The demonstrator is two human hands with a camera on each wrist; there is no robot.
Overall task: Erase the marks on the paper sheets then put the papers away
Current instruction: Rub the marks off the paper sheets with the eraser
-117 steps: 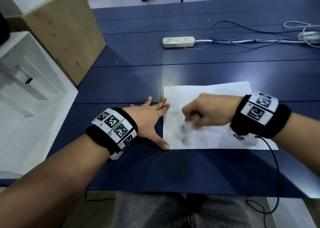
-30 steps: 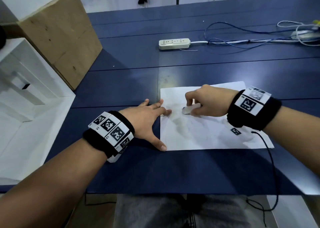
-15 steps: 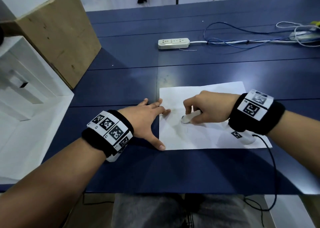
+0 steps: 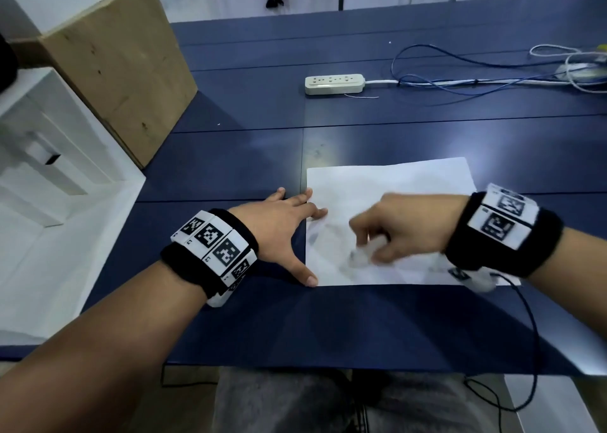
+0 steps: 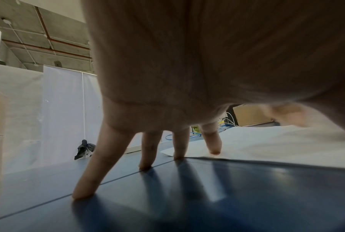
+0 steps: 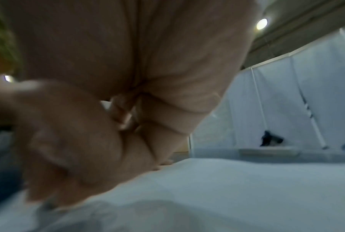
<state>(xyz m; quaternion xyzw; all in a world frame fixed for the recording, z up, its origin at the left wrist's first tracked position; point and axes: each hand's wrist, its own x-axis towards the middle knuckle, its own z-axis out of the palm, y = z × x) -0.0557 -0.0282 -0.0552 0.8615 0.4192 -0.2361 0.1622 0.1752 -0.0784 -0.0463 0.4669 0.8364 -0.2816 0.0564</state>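
Blurring right hand (image 4: 407,227) apparently grips eraser (image 4: 363,253) on paper (image 4: 394,183).

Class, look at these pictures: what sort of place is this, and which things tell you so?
Probably a workshop or lab, not a home: a bare concrete ceiling with pipes, white partition screens, and a power strip with loose cables on a blue table.

Paper sheet (image 4: 387,183) lies on table (image 4: 230,156), power strip (image 4: 334,84) behind it.
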